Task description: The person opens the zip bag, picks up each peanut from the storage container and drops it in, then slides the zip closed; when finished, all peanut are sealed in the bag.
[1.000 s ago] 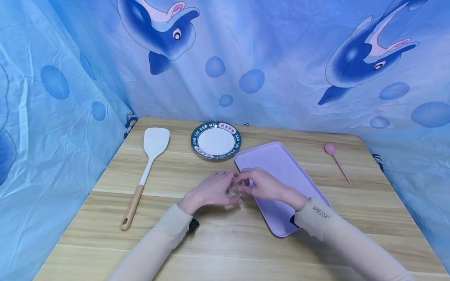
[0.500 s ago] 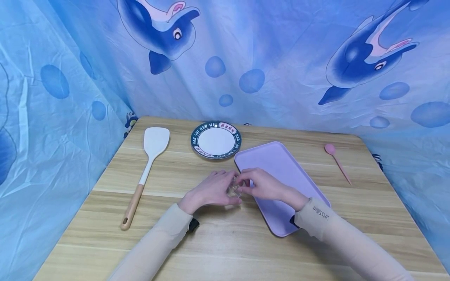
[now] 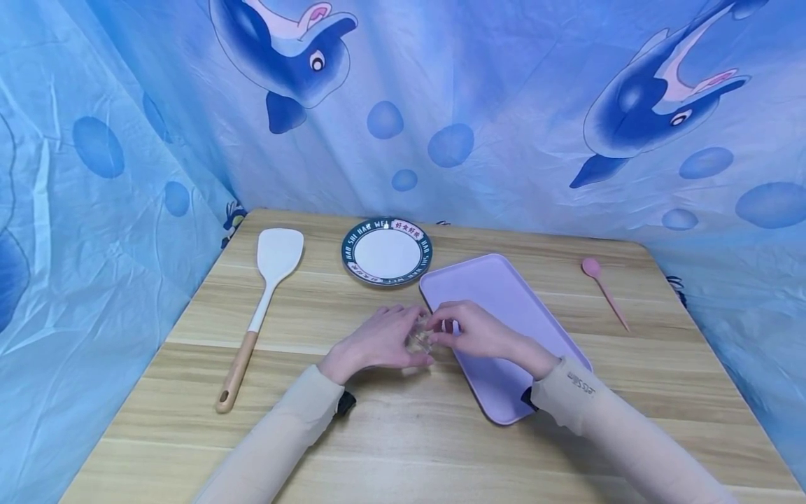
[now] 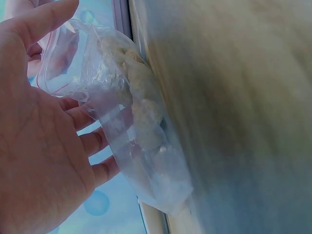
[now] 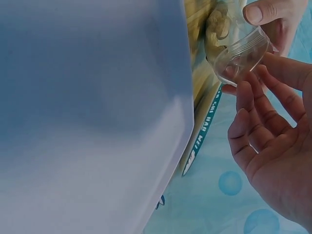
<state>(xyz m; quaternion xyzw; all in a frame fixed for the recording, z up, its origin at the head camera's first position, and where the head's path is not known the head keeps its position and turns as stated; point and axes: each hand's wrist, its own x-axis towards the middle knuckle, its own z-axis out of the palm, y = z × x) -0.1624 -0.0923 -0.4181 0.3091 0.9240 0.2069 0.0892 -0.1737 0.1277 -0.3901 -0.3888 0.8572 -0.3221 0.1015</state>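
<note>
A clear zip bag (image 4: 146, 161) holding pale, lumpy, tan pieces stands on the table between both hands. Its mouth gapes towards the right hand, and a red line runs along the seal in the left wrist view. My left hand (image 3: 384, 339) holds the bag from the left, fingers on its far side and thumb on the near side. The right hand (image 3: 472, 329) pinches the rim of the mouth with thumb and fingertips, as the right wrist view shows, its other fingers curled. In the head view the fingers cover much of the bag.
A lilac tray (image 3: 504, 294) lies under the right forearm. Behind the hands is a round plate (image 3: 387, 252) with a dark patterned rim. To the left lies a white spatula (image 3: 277, 259) with a wooden handle; far right, a pink spoon (image 3: 592, 267).
The right hand has shifted slightly to the right, its thumb and fingertips drawing a little away from the left hand. The left hand keeps its place, and the other items are unmoved.
</note>
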